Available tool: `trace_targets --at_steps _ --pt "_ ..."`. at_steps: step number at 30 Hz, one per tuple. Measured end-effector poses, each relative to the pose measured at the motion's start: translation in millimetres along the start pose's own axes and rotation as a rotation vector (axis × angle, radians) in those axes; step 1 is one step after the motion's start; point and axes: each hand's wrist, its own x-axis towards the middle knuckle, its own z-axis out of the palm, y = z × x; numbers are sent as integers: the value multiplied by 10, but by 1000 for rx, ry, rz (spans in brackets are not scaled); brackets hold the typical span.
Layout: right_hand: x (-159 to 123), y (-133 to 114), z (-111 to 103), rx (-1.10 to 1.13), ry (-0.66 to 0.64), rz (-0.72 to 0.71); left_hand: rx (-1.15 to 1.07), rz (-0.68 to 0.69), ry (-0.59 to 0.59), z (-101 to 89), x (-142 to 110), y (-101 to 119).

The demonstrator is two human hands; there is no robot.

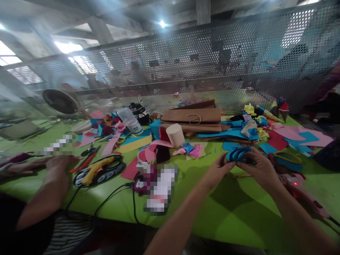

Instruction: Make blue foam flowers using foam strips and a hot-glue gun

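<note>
Both my hands hold a rolled-up blue strip [238, 154], looped in several layers, just above the green table [196, 212]. My left hand [218, 169] pinches its near left edge between thumb and fingers. On the other side my right hand [261, 163] grips the coil with curled fingers. Whether the strip is paper or felt I cannot tell. Close to my right wrist lies a pink glue gun [299, 182] with a small red light on. Yellow looped handles [288, 157], perhaps of scissors, lie beyond that hand.
Folded brown sheets [191, 118], a cream roll [175, 135] and coloured scraps [281, 138] line the back. A power strip [142, 182], a blurred phone [161, 189] and a yellow-and-black object [99, 170] lie left. Another person's arm [50, 184] rests at far left. Mesh [172, 71] stands behind.
</note>
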Motion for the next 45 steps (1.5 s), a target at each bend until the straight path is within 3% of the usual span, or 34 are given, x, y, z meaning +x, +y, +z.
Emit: trace_targets --at_steps 3,8,12,15,21,25,29,35,39,42,45 --pt "-22 26 -42 104 53 82 -27 50 -38 2 18 0" --pt "-51 -11 -73 283 -36 120 81 105 -56 24 4 46" --pt "-36 -35 -70 252 -47 159 171 59 -57 -3 -4 60" --pt "1 35 -81 195 42 164 184 28 -62 -81 13 67" --pt "80 268 -108 62 106 163 -43 24 -80 -236 48 85" --pt "31 129 -77 25 101 19 -117 32 -51 -234 67 53" --pt "-89 -135 46 -55 -67 -185 -102 56 -33 -168 96 5" --pt "-178 -246 157 -157 -230 -196 113 182 -45 -183 64 -44" --pt "-185 -229 158 -175 -293 -184 148 183 -70 -195 56 -69" --pt "-176 -222 168 -151 -285 -175 35 144 -43 -172 113 -55" --pt "-123 -181 111 -77 -178 -155 -85 102 89 -190 188 -17"
